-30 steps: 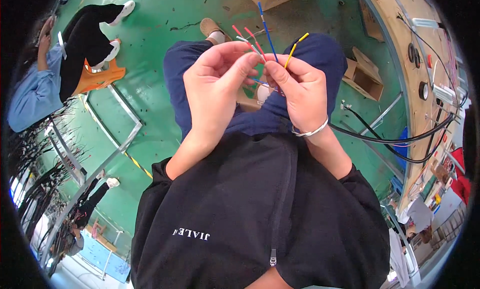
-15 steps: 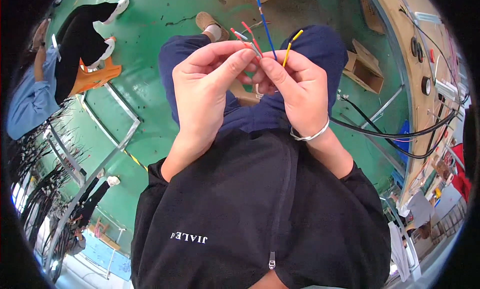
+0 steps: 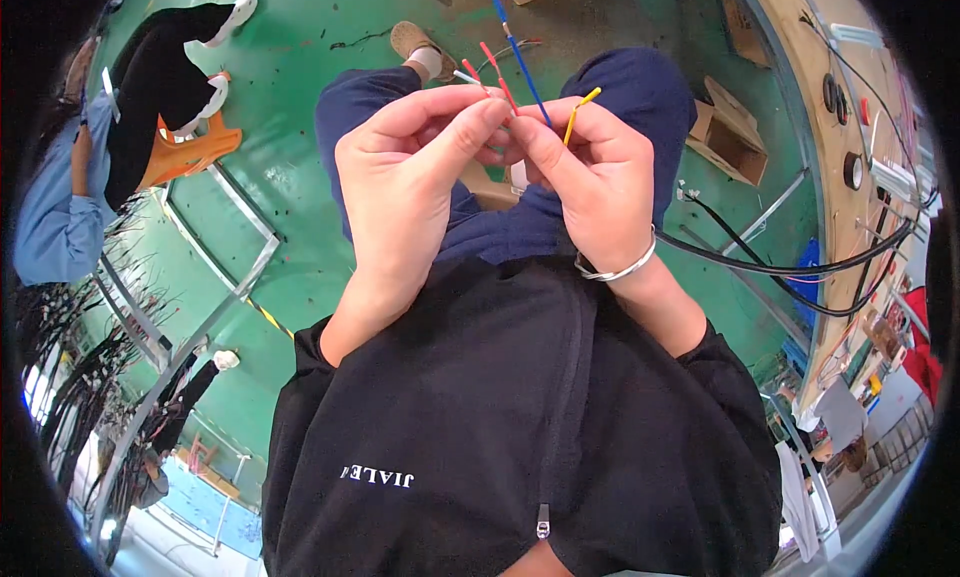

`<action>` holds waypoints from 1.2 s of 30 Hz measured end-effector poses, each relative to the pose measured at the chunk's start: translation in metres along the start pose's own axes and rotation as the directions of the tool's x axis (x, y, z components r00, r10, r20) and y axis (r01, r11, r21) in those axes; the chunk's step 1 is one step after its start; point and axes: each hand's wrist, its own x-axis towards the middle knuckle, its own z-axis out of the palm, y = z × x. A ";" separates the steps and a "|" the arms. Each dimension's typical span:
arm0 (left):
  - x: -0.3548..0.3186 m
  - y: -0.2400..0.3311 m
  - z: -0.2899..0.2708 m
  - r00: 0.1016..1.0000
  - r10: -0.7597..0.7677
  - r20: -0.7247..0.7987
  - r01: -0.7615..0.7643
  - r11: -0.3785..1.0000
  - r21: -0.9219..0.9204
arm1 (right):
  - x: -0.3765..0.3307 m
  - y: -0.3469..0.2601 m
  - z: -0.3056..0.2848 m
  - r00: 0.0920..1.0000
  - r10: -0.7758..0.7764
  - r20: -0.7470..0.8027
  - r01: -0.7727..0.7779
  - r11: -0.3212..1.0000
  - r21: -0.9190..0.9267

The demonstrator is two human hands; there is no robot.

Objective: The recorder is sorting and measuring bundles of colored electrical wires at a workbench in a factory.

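Several thin coloured wires stand up from between my two hands, held above my knees. My left hand (image 3: 425, 147) pinches thumb against forefinger around the red wires (image 3: 502, 77), with a pale wire end (image 3: 465, 77) beside them. From the pinch of my right hand (image 3: 595, 172) rise a long blue wire (image 3: 528, 67) with a bare stretch near its tip, and a short yellow wire (image 3: 573, 122) bent over at its top. Both thumbs nearly touch. The lower parts of the wires are hidden by my fingers.
At the right runs a wooden bench (image 3: 815, 97) with a roll of black tape (image 3: 852, 170) and scissors (image 3: 830, 92). Black cables (image 3: 760, 267) loop beside it. An open cardboard box (image 3: 730, 137) lies on the floor. Another person (image 3: 70, 207) sits at the left, near metal frames (image 3: 205, 332).
My hands have shifted slightly left. The blue wire leans further left, the yellow wire's tip bends more to the right, and the red and pale ends have moved between my fingers.
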 end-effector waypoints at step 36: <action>0.001 0.010 -0.006 0.993 -0.103 0.056 0.103 0.995 -0.002 | -0.003 -0.007 -0.001 0.998 0.046 0.046 -0.047 0.999 0.028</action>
